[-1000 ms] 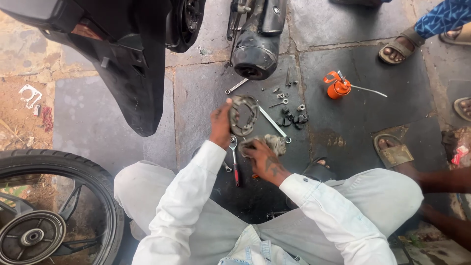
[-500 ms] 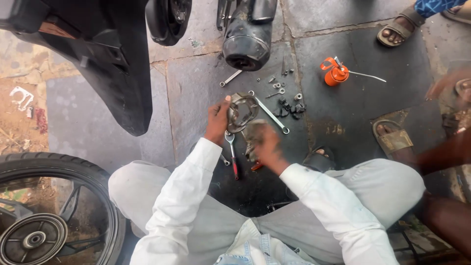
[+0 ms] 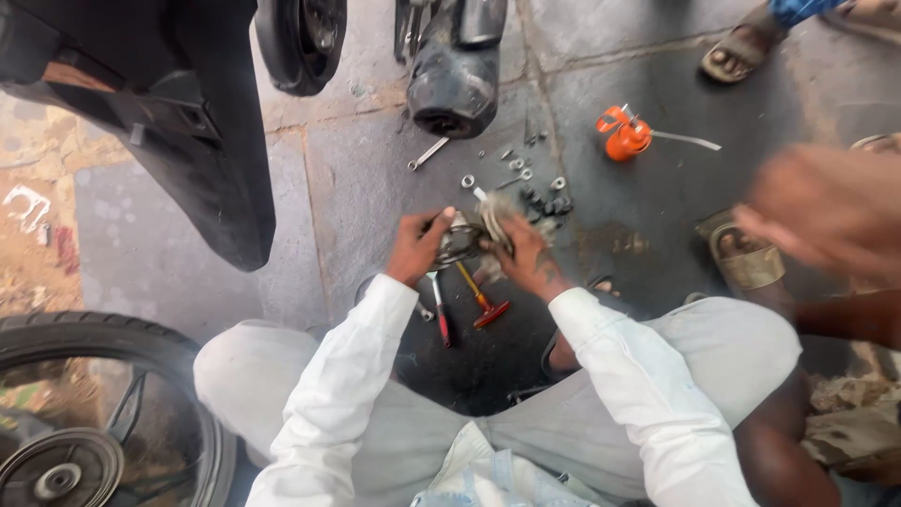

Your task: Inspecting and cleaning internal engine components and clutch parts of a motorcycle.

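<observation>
Head view: another person's blurred hand [image 3: 826, 211] now enters right; left hand [image 3: 418, 246] grips round metal part [image 3: 460, 237], right hand [image 3: 521, 252] presses rag [image 3: 495, 218]; orange oil can [image 3: 627, 136] far right.

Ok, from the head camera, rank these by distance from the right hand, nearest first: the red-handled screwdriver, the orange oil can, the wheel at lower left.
1. Red-handled screwdriver: on the floor just below the right hand.
2. Orange oil can: up and to the right, on the dark stained paving.
3. Wheel: far lower left corner, beyond the left knee.
</observation>
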